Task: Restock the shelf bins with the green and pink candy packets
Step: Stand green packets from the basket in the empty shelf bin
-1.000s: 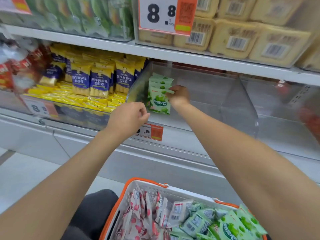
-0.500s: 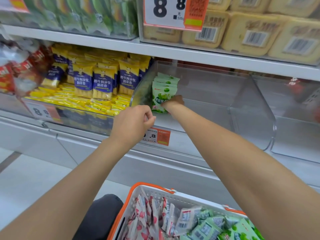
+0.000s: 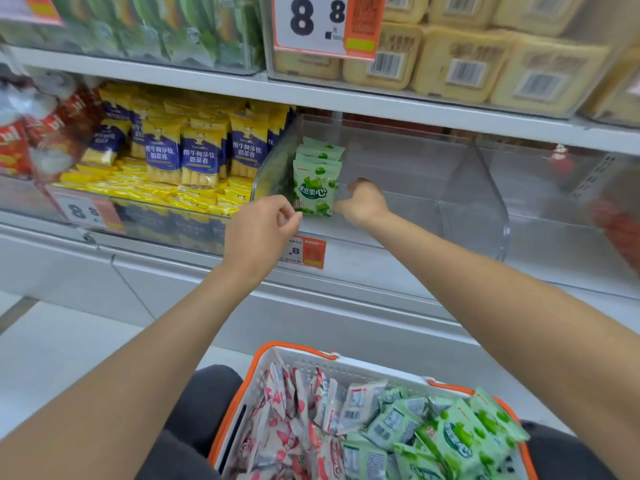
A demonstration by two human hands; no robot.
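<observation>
Shop shelf (image 3: 415, 110), clear bin (image 3: 474, 202): green candy packets (image 3: 315, 188) upright at its left wall. Right hand (image 3: 363, 202) curled vs row's right edge, grip unclear; left hand (image 3: 259, 230) fingers curled, holding nothing. Pkts prob. light, soft, slippery: pinch top seam.

One view only, head-worn and wide-angle, set above both forearms, looking forward and down. Facing the shelf front nearly square-on, close in: clear bin (image 3: 474, 209) just beyond the fingers (image 3: 343, 206) of the right hand (image 3: 363, 202), left hand (image 3: 259, 230) nearer the lens. Upper shelf (image 3: 415, 109) above the fingers at frame top — basket (image 3: 346, 370) well below them at the bottom edge.
</observation>
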